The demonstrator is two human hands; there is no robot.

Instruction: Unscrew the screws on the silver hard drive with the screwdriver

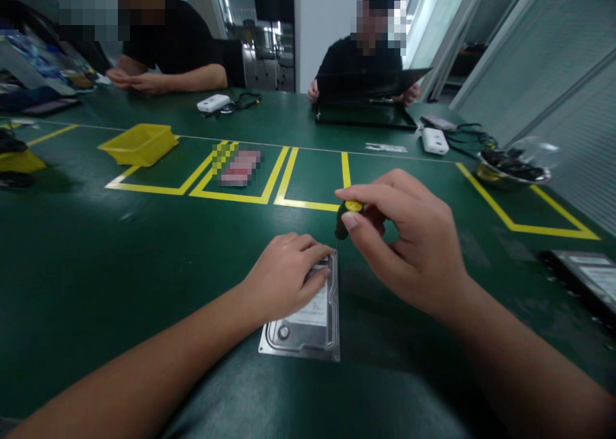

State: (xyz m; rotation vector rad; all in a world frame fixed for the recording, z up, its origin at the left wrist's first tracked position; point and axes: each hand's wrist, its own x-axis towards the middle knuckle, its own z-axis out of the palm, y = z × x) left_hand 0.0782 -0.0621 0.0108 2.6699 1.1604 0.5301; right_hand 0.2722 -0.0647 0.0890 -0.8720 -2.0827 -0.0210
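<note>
A hard drive (308, 323) lay flat on the green worktop (96, 266), nearest the person. The left hand (283, 275) rested on its far end, fingers curled loosely. Just beyond, the right hand (409, 240) pinched a screwdriver (345, 217) upright at the drive's far corner.

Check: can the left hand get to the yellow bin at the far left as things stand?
Probably yes. The left hand rests on the hard drive, holding nothing, and bare green table lies between it and the yellow bin. It looks a long stretch, though.
</note>
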